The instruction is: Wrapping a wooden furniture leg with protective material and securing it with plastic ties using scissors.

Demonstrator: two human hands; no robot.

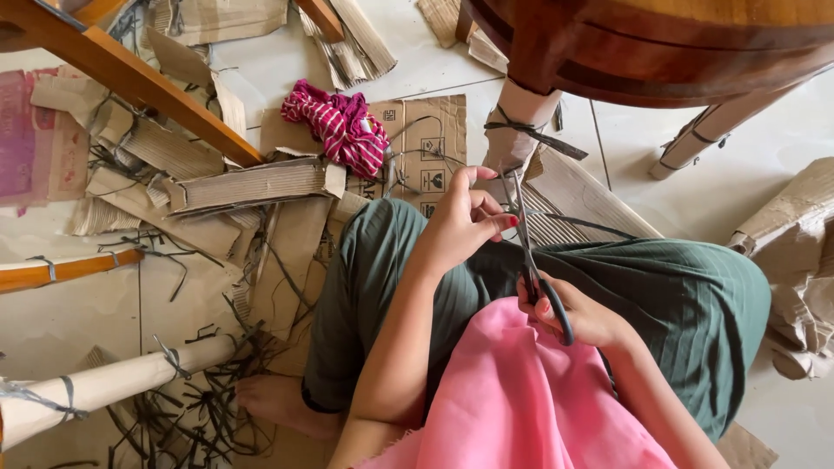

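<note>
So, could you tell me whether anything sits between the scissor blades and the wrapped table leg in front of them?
Nothing visible blocks them. The right hand holds the scissors, whose tips reach the dark strap on the wrapped table leg. The left hand pinches beside the blades, not across them.

— Where do your hands sit? 
— Your left hand [460, 221] is just ahead of your right hand [580, 314], over your knees; the dark-handled steel scissors [532, 260] run between them.

— What's around them? 
— The cardboard-wrapped wooden table leg [519, 130] stands just beyond your left hand. The crumpled red-and-white striped cloth [340, 126] lies to its left on a flat brown cardboard sheet [430, 139]. Dark cut strips [208, 408] litter the floor well left of both.
</note>
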